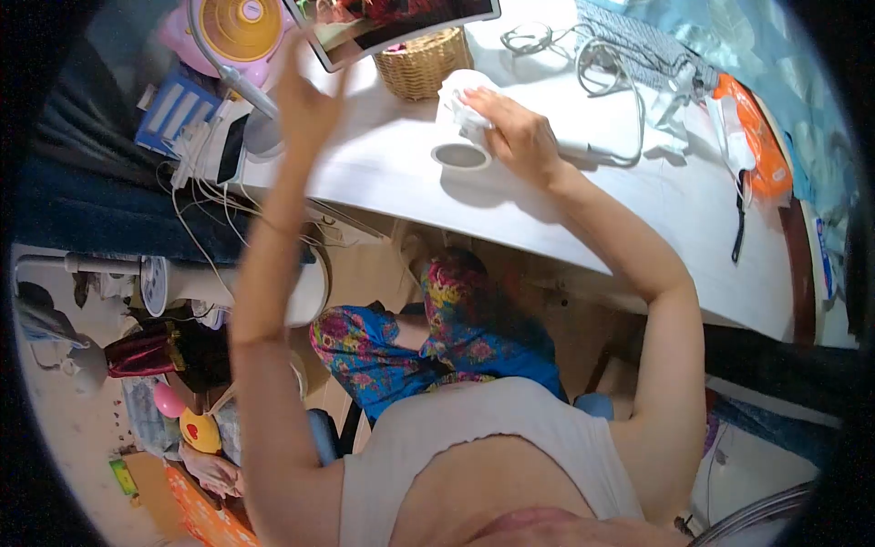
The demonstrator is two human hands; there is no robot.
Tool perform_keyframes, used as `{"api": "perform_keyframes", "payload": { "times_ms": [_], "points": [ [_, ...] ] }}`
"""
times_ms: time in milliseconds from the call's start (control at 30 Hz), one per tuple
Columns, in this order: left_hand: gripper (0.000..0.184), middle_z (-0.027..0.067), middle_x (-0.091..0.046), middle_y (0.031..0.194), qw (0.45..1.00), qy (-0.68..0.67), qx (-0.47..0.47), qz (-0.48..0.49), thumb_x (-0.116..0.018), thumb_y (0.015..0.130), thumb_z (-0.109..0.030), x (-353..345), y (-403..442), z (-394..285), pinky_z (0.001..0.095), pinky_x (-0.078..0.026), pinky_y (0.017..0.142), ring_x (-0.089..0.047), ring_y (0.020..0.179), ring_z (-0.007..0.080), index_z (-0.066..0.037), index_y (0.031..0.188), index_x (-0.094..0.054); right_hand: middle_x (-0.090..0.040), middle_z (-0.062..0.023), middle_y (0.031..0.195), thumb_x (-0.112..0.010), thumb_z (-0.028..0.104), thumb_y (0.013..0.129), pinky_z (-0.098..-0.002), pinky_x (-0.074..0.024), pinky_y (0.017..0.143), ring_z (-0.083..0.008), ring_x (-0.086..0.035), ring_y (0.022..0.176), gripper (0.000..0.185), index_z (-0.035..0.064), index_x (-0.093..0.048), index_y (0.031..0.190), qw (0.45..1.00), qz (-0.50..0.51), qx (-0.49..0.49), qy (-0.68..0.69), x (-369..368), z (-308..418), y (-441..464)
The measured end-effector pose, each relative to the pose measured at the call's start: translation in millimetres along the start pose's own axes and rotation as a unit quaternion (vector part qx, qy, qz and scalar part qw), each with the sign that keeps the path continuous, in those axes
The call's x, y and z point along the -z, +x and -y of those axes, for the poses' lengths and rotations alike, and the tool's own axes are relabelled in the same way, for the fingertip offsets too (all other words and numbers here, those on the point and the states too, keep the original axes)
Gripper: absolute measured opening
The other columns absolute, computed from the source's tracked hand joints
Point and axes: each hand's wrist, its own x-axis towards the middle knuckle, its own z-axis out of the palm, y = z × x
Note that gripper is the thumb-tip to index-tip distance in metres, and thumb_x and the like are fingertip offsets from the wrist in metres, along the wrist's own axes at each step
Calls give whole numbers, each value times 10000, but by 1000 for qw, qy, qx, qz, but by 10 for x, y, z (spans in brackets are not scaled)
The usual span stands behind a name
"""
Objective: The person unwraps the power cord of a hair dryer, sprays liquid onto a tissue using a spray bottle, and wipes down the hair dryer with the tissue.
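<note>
Lying just left of the right hand's fingers and partly under them, the white round-rimmed piece (pixel 460 157) is nearer to the right hand (pixel 524 132) than to the left hand (pixel 314 105). Its rimmed end faces back toward the person, below the fingertips, and its long axis seems to run from that rim away toward the far side, though crumpled white material (pixel 467 114) over it makes the upper part hard to read. The right fingers are bent together and clamped on that material, with the thumb side lower, close to the rim. The left hand is well apart from the piece, thumb and fingers spread, blurred beside the near corner of the tablet (pixel 401 32); whether they touch it cannot be told

Just beyond the right fingertips and a little left stands the wicker basket (pixel 421 68), its wall close to the piece's far end. Right of the fingers, near the wrist, a pale curved tube (pixel 629 157) bends round, with coiled cable (pixel 597 68) farther out beyond it. Nearer the person than the rim, a strip of the white tabletop (pixel 392 178) reaches to its front edge, and more of it shows leftward between the two hands, with room to shift sideways. Left of the left wrist are the lamp base (pixel 264 135) and the dark phone (pixel 233 150), close together
</note>
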Motion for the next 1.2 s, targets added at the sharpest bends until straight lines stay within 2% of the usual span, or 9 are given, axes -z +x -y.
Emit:
{"api": "perform_keyframes", "payload": {
  "times_ms": [167,300,400,500,633,867,1033,1133,1200],
  "points": [
    [796,205,-410,1135,956,-138,242,95,-791,639,-345,-856,-1132,-627,411,-387,926,-420,1106,320,50,1191,-375,-630,-24,795,-540,-1,832,-230,-479,636,-105,-564,692,146,-6,-641,938,802,-85,-420,417,68,-201,95],
    [815,203,-385,1125,960,-40,276,20,-790,623,-318,-1132,-1170,-746,413,-358,947,-406,1098,335,59,1191,-342,-603,-64,935,-530,-10,856,-234,-493,773,-141,-580,792,144,-27,-613,973,878,-238,-212,356,-205,-291,44],
    [732,202,-401,1104,954,-66,292,-7,-771,625,-259,-1172,-1166,-728,406,-372,924,-420,1075,320,56,1150,-370,-607,-155,1076,-512,-82,738,-276,-494,842,-244,-612,898,369,23,-620,1076,994,11,-69,89,-12,13,9],
    [700,202,-418,1078,966,-56,251,32,-762,616,-234,-1147,-1263,-638,397,-379,912,-432,1055,316,53,1134,-388,-613,-148,1054,-529,69,771,-336,-519,725,-297,-608,896,276,59,-634,1025,992,-15,72,102,25,231,-67],
    [627,187,-440,1060,970,-52,239,6,-744,619,-166,-1154,-1254,-713,394,-387,895,-444,1025,318,37,1117,-421,-615,-138,1065,-502,135,800,-385,-532,589,-317,-636,714,280,55,-630,1035,991,101,-80,33,120,-3,-49],
    [634,188,-421,1083,943,-169,266,108,-717,660,-172,-1096,-1267,-620,368,-372,930,-444,1042,297,61,1147,-384,-544,-156,1210,-470,84,834,-344,-486,865,-272,-600,1006,346,0,-558,1158,984,97,148,22,183,226,-62],
    [677,181,-398,1081,958,-86,275,20,-750,638,-206,-1144,-1280,-752,368,-364,933,-429,1055,288,55,1133,-368,-567,-81,1201,-499,71,800,-305,-531,743,-255,-637,898,348,-15,-570,1129,928,292,32,-230,179,-51,32],
    [672,171,-399,1065,950,-121,285,43,-749,634,-213,-1109,-1223,-742,375,-369,922,-429,1037,280,50,1118,-364,-643,-92,982,-533,144,777,-346,-543,637,-264,-656,736,255,-10,-623,959,972,-57,227,4,129,241,-46],
    [676,172,-400,1058,956,-155,245,36,-747,637,-220,-1132,-1253,-694,376,-371,917,-430,1032,275,55,1117,-360,-652,-118,898,-526,143,779,-359,-541,612,-281,-654,692,273,26,-623,1006,987,23,158,-18,63,61,-21]
  ]
}}
